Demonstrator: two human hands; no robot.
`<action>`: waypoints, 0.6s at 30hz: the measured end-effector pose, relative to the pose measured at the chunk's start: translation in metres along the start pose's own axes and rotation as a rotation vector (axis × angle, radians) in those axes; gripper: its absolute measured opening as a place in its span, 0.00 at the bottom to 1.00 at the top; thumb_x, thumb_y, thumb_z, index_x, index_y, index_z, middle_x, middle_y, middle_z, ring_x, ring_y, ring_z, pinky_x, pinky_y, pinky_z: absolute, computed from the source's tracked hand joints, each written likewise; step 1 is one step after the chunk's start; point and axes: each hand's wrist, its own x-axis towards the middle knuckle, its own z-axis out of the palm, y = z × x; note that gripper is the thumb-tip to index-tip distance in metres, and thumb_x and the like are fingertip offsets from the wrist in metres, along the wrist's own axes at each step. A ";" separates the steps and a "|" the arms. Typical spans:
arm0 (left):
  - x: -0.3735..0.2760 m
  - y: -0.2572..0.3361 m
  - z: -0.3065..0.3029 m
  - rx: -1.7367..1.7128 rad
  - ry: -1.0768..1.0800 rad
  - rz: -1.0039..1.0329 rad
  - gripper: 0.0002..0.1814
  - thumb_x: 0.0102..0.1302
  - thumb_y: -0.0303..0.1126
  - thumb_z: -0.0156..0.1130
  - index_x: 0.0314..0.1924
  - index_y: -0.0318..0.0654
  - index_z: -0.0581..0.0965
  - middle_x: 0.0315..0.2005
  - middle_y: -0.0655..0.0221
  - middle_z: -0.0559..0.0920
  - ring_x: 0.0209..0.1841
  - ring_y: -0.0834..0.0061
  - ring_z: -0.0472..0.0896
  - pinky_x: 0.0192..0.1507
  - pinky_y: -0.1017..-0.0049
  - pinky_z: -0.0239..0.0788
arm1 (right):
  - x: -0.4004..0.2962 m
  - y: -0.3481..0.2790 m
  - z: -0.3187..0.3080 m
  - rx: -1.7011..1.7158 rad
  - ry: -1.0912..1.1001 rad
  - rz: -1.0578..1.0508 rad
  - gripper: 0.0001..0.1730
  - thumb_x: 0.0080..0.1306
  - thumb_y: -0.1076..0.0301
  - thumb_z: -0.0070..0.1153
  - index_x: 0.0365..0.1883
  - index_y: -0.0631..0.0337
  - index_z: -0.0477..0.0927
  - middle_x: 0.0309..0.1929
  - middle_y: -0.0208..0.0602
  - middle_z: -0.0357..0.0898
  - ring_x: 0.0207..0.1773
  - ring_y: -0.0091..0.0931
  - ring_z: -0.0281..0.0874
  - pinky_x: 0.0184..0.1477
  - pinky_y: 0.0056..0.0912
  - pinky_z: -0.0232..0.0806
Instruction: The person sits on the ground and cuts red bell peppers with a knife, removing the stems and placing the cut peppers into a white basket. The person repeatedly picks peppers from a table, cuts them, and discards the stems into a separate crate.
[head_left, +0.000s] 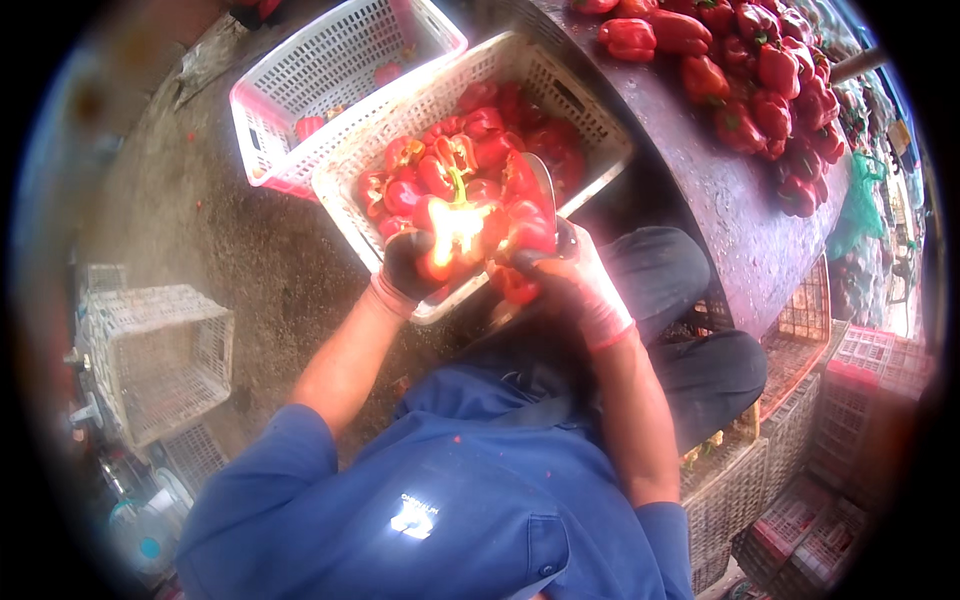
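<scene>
My left hand (412, 264), in a dark-palmed work glove, is closed on a red bell pepper piece (455, 232) that is cut open, its inside glaring in strong light and a green stem at its top. Gloved too, my right hand (561, 271) grips a knife (545, 184), whose blade points up and away beside more red pepper flesh (526, 225). Whether that flesh is part of the same pepper I cannot tell. Both hands are over the near edge of a white plastic crate (346, 199), which holds many red peppers, several of them cut open.
Behind the crate stands a white and pink crate (259, 112) with a few pepper bits. A metal-topped table (675, 112) at right carries a heap of whole red peppers (772, 97). An off-white crate (161, 352) lies at left; stacked crates (847, 405) stand at lower right.
</scene>
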 end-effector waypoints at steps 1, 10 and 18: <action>0.000 -0.002 -0.003 0.111 0.067 0.020 0.24 0.66 0.35 0.62 0.61 0.35 0.74 0.53 0.64 0.81 0.56 0.70 0.79 0.58 0.71 0.71 | 0.000 -0.004 0.006 0.018 0.014 0.005 0.24 0.61 0.72 0.70 0.55 0.67 0.80 0.43 0.31 0.85 0.42 0.19 0.82 0.45 0.24 0.75; 0.006 -0.018 0.013 0.378 0.234 0.238 0.22 0.70 0.47 0.58 0.58 0.43 0.77 0.55 0.66 0.82 0.61 0.65 0.78 0.69 0.56 0.65 | 0.004 -0.001 0.009 0.191 0.089 -0.034 0.21 0.64 0.73 0.66 0.55 0.69 0.80 0.45 0.34 0.85 0.46 0.24 0.83 0.52 0.29 0.75; 0.032 0.014 -0.005 -0.778 -0.004 0.103 0.26 0.65 0.53 0.67 0.57 0.47 0.78 0.53 0.64 0.83 0.51 0.51 0.82 0.53 0.46 0.77 | 0.017 0.029 0.001 0.062 0.127 -0.118 0.28 0.59 0.71 0.72 0.57 0.68 0.79 0.49 0.35 0.85 0.50 0.24 0.84 0.57 0.30 0.74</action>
